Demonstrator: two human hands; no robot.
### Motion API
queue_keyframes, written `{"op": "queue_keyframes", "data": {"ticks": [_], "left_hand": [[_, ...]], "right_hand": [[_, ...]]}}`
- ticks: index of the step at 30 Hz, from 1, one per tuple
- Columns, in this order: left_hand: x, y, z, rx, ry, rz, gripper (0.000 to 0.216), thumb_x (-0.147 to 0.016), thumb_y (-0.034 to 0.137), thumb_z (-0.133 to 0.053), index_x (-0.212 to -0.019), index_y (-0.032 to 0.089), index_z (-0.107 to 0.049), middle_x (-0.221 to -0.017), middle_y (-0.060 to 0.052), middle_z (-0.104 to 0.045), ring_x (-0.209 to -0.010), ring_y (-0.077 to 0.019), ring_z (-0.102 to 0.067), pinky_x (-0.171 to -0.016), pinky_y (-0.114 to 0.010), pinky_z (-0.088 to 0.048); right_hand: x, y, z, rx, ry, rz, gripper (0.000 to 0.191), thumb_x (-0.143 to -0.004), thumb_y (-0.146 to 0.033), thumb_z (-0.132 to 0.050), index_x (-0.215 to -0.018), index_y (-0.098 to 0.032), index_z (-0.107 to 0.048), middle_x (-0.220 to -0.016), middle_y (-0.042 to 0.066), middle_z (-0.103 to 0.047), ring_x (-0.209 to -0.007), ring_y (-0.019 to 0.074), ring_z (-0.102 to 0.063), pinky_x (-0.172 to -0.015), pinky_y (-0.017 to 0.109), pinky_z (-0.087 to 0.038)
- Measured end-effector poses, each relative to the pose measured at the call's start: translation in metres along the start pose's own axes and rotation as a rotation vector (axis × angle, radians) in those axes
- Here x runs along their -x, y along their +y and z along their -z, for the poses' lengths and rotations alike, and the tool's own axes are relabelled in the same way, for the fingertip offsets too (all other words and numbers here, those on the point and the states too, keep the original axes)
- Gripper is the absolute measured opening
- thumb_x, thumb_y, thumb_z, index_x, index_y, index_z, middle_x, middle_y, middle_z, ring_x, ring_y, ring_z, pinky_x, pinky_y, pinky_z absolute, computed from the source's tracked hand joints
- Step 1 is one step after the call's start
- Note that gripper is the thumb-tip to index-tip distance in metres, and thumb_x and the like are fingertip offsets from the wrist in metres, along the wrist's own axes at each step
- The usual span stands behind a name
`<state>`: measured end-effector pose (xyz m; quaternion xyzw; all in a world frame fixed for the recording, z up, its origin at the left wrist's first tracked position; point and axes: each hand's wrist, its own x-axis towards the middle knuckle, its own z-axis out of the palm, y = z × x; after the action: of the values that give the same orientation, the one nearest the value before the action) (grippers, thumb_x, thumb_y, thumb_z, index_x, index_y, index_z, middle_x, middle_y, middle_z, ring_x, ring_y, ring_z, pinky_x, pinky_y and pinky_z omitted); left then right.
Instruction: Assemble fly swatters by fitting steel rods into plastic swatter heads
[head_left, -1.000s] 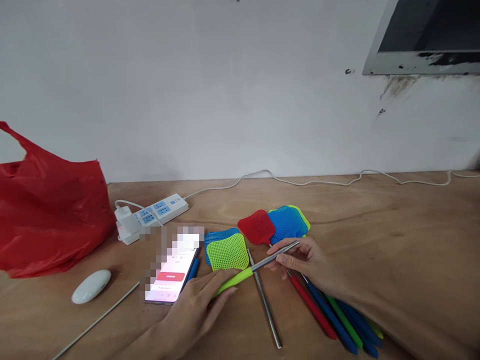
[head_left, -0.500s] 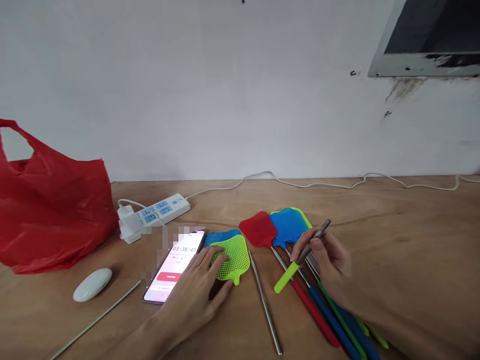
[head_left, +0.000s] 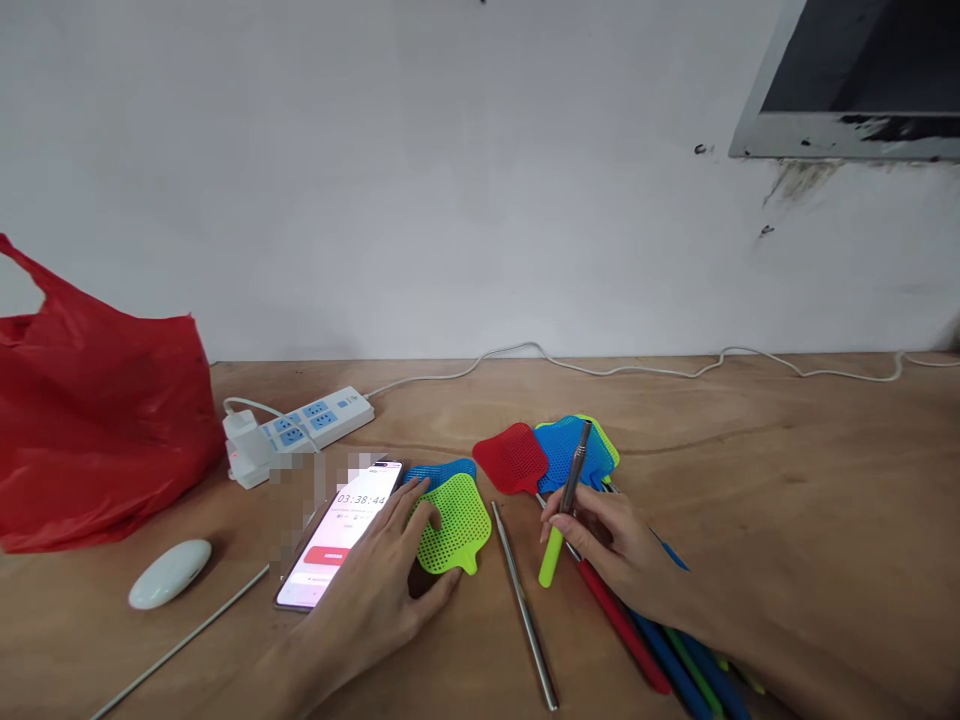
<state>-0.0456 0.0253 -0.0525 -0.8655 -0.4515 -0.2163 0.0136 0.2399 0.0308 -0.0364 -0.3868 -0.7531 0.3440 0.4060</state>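
Right hand (head_left: 611, 540), centre-right of frame: fingers pinched round rod with lime grip (head_left: 576, 465). Rod tilted near upright, grip end low, steel tip over blue swatter heads (head_left: 556, 455).
Left hand (head_left: 375, 590), lower centre: flat, uncurled, fingertips on lime swatter head (head_left: 454, 515) lying on bench (head_left: 787, 480).
Lime swatter head left of rod, apart.
Bare steel rod (head_left: 525, 610) flat between hands.
Phone (head_left: 337, 545) just left of left hand.

Plywood table (head_left: 787, 470): bag (head_left: 97, 430), power strip (head_left: 300, 430), phone (head_left: 337, 545), swatters (head_left: 514, 458), steel rod (head_left: 525, 610).
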Motion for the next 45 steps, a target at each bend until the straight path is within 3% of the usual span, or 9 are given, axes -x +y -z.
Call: {"op": "queue_keyframes", "data": {"ticks": [6,12,23,30,33,38,41,45], "left_hand": [[-0.004,-0.003,0.000,0.068,-0.027,0.091,0.033,-0.081,0.044,-0.068,-0.099,0.022,-0.052,-0.128,-0.015,-0.060,-0.123,-0.0373,-0.055,-0.096,-0.054,-0.051],[-0.007,0.000,0.003,0.140,-0.047,0.125,0.036,-0.075,0.041,-0.073,-0.095,0.024,-0.049,-0.121,-0.012,-0.060,-0.110,-0.0345,-0.058,-0.085,-0.048,-0.053],[-0.009,0.000,0.005,0.130,-0.071,0.162,0.033,-0.075,0.043,-0.072,-0.091,0.022,-0.051,-0.117,-0.013,-0.059,-0.107,-0.0353,-0.057,-0.084,-0.048,-0.050],[-0.010,0.007,0.009,0.186,-0.030,0.168,0.039,-0.070,0.034,-0.077,-0.089,0.024,-0.045,-0.118,-0.009,-0.057,-0.109,-0.0342,-0.056,-0.084,-0.047,-0.050],[-0.009,0.010,0.011,0.235,0.010,0.150,0.042,-0.073,0.036,-0.077,-0.095,0.026,-0.044,-0.126,-0.009,-0.053,-0.116,-0.0335,-0.054,-0.088,-0.047,-0.050],[-0.006,0.015,0.013,0.304,0.010,0.148,0.052,-0.077,0.043,-0.077,-0.115,0.029,-0.043,-0.140,-0.010,-0.047,-0.130,-0.0348,-0.046,-0.102,-0.054,-0.044],[-0.003,0.018,0.012,0.353,-0.007,0.151,0.059,-0.078,0.045,-0.076,-0.123,0.032,-0.041,-0.141,-0.010,-0.048,-0.128,-0.0348,-0.049,-0.101,-0.054,-0.045],[-0.001,0.023,0.013,0.444,-0.022,0.174,0.061,-0.077,0.044,-0.076,-0.126,0.033,-0.040,-0.134,-0.008,-0.054,-0.121,-0.0341,-0.054,-0.097,-0.054,-0.048]], "right_hand": [[0.001,0.004,0.000,-0.020,-0.002,0.008,0.019,-0.100,-0.035,-0.049,-0.099,-0.021,-0.061,-0.080,0.002,-0.066,-0.065,0.0134,-0.057,-0.057,0.024,-0.042],[0.000,-0.001,0.001,-0.025,-0.011,0.019,0.020,-0.101,-0.035,-0.047,-0.098,-0.021,-0.061,-0.080,0.001,-0.068,-0.066,0.0135,-0.058,-0.061,0.024,-0.043],[0.001,-0.002,0.001,-0.013,0.006,0.037,0.019,-0.101,-0.034,-0.048,-0.097,-0.021,-0.061,-0.085,0.002,-0.068,-0.076,0.0156,-0.063,-0.071,0.027,-0.045],[0.000,0.000,0.000,-0.070,0.002,-0.021,0.021,-0.100,-0.037,-0.048,-0.098,-0.022,-0.062,-0.079,0.001,-0.067,-0.068,0.0141,-0.060,-0.062,0.025,-0.044],[-0.002,0.002,-0.001,-0.216,0.010,-0.106,0.025,-0.099,-0.042,-0.049,-0.107,-0.022,-0.060,-0.080,0.002,-0.069,-0.064,0.0134,-0.059,-0.055,0.024,-0.044],[-0.006,0.000,0.001,-0.366,0.042,-0.242,0.049,-0.096,-0.047,-0.052,-0.136,-0.021,-0.046,-0.069,-0.001,-0.069,-0.051,0.0119,-0.053,-0.046,0.021,-0.041],[-0.006,-0.004,0.002,-0.386,0.016,-0.260,0.049,-0.097,-0.048,-0.049,-0.137,-0.019,-0.046,-0.061,-0.004,-0.064,-0.046,0.0110,-0.050,-0.043,0.020,-0.036],[-0.004,-0.006,0.003,-0.342,-0.015,-0.247,0.041,-0.099,-0.046,-0.045,-0.122,-0.016,-0.060,-0.045,-0.009,-0.049,-0.040,0.0092,-0.042,-0.043,0.021,-0.032]]}}
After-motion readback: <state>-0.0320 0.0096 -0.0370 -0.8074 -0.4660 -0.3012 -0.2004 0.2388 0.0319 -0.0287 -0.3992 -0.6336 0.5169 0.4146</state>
